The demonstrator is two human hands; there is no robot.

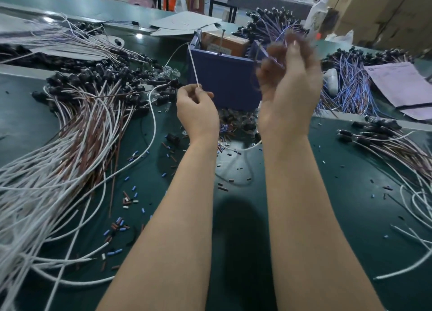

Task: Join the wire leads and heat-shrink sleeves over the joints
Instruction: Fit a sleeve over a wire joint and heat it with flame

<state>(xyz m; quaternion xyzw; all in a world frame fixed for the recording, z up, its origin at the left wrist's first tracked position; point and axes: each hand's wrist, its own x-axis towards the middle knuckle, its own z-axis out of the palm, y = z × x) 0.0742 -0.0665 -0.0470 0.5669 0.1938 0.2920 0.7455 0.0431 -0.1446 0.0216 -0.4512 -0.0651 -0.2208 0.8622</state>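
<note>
table: dark green work mat [339, 193], covered in stock.
left pile: large fan of white and brown wire leads with black end caps [77, 133], lying loose.
right pile: blue-violet wire bundles [348, 83], further back.
box: blue plastic bin [224, 76], centre, just behind both hands.
right hand [289, 90]: raised, fingers curled, motion-blurred; violet wire near the fingertips, grip can't be confirmed.
left hand [197, 114]: thumb and finger pinch 1 thin white wire lead [193, 67], which runs up past the bin's corner.
sleeves: short blue, brown and white cut tube pieces [120, 224], scattered on the mat.
progress: my read, this joint not made yet, no sleeve visible on the held lead; bulk of stock left.
</note>
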